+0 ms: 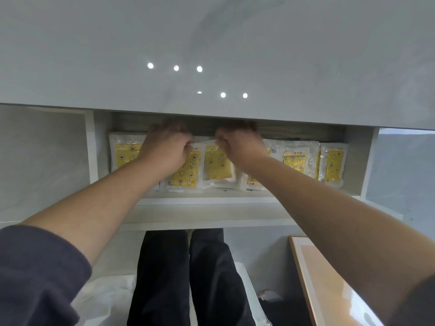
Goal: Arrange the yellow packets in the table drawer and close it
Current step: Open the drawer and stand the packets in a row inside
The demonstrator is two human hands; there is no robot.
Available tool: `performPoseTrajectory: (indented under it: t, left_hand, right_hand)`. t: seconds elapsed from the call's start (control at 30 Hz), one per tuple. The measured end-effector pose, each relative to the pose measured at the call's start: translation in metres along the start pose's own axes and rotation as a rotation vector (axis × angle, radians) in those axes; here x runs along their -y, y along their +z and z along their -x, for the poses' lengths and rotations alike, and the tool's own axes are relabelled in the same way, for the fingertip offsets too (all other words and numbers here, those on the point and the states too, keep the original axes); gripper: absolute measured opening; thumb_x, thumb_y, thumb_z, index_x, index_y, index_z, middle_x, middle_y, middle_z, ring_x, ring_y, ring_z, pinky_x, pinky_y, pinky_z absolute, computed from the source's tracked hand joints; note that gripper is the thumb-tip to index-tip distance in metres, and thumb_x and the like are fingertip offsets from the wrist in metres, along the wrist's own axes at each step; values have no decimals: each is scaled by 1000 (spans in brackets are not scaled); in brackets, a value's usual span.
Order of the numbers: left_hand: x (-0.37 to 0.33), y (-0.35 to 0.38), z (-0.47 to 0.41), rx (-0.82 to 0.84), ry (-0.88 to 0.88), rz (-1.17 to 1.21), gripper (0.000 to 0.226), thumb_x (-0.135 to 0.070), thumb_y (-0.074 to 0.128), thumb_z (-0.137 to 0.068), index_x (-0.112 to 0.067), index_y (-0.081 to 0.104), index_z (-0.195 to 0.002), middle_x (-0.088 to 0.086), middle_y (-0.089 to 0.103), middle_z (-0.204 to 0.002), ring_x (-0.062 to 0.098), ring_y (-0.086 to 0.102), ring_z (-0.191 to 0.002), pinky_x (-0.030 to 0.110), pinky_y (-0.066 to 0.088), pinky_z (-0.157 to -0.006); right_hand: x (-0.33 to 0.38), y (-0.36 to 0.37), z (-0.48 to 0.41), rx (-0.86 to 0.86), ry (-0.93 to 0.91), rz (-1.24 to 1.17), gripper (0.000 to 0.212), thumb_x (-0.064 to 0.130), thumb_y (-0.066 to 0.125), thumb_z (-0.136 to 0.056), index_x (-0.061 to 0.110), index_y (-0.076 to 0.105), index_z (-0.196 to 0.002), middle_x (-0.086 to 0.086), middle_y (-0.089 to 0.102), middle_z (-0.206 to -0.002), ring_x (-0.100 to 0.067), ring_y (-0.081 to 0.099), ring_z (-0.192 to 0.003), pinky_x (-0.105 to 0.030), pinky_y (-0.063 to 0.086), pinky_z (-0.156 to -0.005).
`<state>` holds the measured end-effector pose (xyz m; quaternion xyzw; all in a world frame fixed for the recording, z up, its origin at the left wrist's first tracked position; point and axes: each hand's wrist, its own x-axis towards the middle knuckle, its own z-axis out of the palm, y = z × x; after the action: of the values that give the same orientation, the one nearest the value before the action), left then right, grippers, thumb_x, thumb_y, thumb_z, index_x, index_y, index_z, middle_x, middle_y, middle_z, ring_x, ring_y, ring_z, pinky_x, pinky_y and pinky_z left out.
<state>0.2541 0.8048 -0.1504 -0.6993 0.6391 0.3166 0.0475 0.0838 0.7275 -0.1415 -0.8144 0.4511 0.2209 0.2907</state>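
Yellow packets (295, 158) sit in row inside open drawer (207, 200), under bench (235, 43) edge. Our left hand (164, 151) and right hand (239, 147) pinch top edges of middle ones. We judge: square them upright, overlap even, nothing above rim before closing.

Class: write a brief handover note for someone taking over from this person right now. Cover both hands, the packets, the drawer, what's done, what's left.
Left hand pinches the top edge of a middle yellow packet; right hand pinches the neighbouring packet.
Drawer is open under the table top; yellow packets lie in a row across it.
Done: packets are in the drawer.
Left: straighten the middle two, let go, close the drawer.
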Motion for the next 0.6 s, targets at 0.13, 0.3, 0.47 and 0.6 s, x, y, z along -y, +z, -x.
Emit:
performPoseTrajectory:
  t: [0.13,0.3,0.47,0.6]
  left_hand:
    - [-5,-1,-5,100,40,-43,22,-22,53,-92,-16,65,-110,5,52,-123,28,44,-116,43,36,-97]
    - [-11,-3,-10,151,13,-40,23,-24,55,-89,-16,58,-110,6,53,-118,28,48,-110,42,40,-94]
    - [-26,-3,-17,140,-1,42,43,-33,62,-88,-17,50,-126,7,56,-123,28,51,-114,37,38,-93]
    - [-34,1,-22,150,32,11,53,-44,64,-86,-18,50,-130,6,54,-126,27,50,-116,35,38,-94]
  right_hand:
    - [-4,-6,-4,74,10,112,20,24,49,-98,24,62,-113,-2,61,-112,-26,53,-111,-35,39,-92]
    - [-14,-5,-5,122,54,103,21,30,47,-96,23,62,-110,-1,59,-115,-24,50,-115,-38,37,-104]
    - [-30,-15,-1,190,80,-109,19,34,51,-95,27,60,-111,5,56,-112,-14,51,-101,-27,39,-86]
    - [-50,-12,0,130,88,-122,34,37,57,-92,30,52,-124,3,57,-115,-18,55,-103,-26,42,-84]
